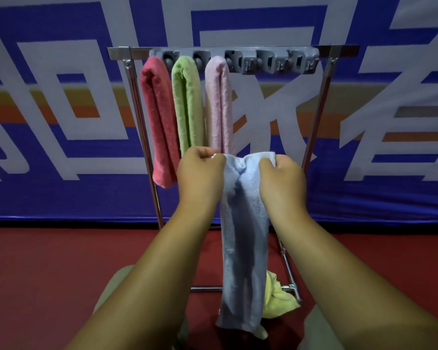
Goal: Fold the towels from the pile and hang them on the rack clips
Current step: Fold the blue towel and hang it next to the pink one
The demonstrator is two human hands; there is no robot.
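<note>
Blue towel point(245, 236) held up for folding in front of the rack point(324, 97).
The left hand point(200, 170) and right hand point(281, 178) each grip its top edge, fingers point(266, 164) curled tight on the cloth, and the rest hangs down in a narrow strip. To my eye, the top corners should meet squarely and the strip should hang straight before it is lifted to the free clip point(266, 61) just right of the pink towel point(219, 102).

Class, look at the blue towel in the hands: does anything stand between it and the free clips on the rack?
Nothing visible does. The left hand and right hand grip the blue towel below the free clips; only open space lies between. The pink towel hangs left of that path.
</note>
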